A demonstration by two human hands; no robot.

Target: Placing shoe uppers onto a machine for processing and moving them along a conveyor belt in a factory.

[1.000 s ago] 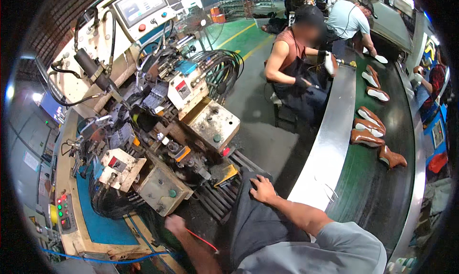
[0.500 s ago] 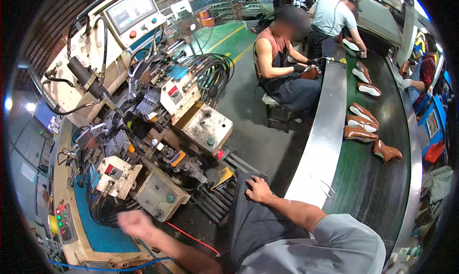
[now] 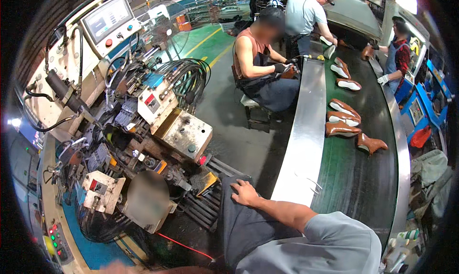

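My right hand (image 3: 245,193) lies open on my knee, fingers spread over the dark cloth (image 3: 258,228) covering my leg. It holds nothing. My left hand (image 3: 117,268) shows only as a blurred patch at the lower edge, so its fingers cannot be made out. To my left stands a machine (image 3: 158,130) with hoses, clamps and worn cream metal boxes. Near my left hand is the machine's blue work surface (image 3: 93,247), with a button panel (image 3: 58,243) beside it.
Several brown shoes with white soles (image 3: 343,116) lie on a green-black conveyor belt (image 3: 356,178) to the right. A seated person (image 3: 260,64) handles a brown shoe beyond the machine. Two more people stand along the belt. A red cord (image 3: 186,247) runs below the machine.
My left hand has dropped from beside the machine to the picture's lower edge. My right hand stays on the knee. The view has turned right, bringing the person across the belt further into sight.
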